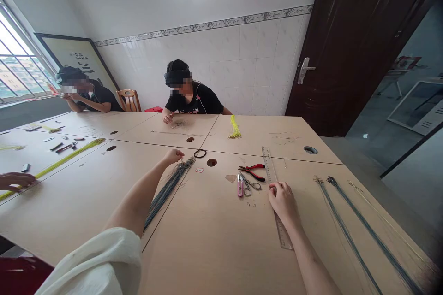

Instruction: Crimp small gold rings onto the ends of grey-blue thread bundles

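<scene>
Holding the left hand (pixel 173 156) at the tip of the grey cord bundle (pixel 168 191) on the counter (pixel 214 249), resting the right hand (pixel 284 199) over the ruler (pixel 285 239); bunching left fingers, curling right, leaving any pinch impossible to tell; best moving gently, avoiding tangles.

On the surface (pixel 221 253), you see a grey ring (pixel 310 153) near the right edge, close to the far right corner. Beyond the far edge, note the wooden chair (pixel 129 100) and, to its right, a red object (pixel 153 109). Beyond the far right corner, you have a dark brown door (pixel 328 50).
</scene>
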{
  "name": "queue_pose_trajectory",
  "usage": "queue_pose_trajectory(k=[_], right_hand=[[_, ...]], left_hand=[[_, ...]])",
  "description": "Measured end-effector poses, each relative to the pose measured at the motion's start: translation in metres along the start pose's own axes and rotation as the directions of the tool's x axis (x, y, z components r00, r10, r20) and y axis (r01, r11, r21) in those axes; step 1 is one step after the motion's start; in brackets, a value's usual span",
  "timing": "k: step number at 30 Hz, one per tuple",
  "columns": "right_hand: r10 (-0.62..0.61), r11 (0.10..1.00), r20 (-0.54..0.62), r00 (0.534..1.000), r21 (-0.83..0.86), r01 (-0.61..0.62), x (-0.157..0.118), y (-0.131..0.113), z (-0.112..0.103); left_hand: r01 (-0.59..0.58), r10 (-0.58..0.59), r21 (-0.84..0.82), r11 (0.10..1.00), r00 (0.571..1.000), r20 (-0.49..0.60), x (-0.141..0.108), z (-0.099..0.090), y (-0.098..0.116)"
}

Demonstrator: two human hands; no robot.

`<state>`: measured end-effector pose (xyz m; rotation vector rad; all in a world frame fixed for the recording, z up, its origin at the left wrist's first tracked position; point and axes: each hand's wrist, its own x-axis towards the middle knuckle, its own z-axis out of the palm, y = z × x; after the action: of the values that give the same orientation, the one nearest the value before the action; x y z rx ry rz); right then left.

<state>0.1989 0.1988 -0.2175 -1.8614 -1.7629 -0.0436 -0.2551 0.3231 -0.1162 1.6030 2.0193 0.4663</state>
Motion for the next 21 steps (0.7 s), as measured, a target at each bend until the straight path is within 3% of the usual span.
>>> queue_pose_trajectory(k=[21], right_hand=[[0.010,1.000,-0.003,1.000,0.007,-0.010,0.0004,-0.0011,0.0005]], left_hand=[[0.027,-0.018,0.149,0.988,0.998,-0.058,-0.0024,-0.0002,0.0017]])
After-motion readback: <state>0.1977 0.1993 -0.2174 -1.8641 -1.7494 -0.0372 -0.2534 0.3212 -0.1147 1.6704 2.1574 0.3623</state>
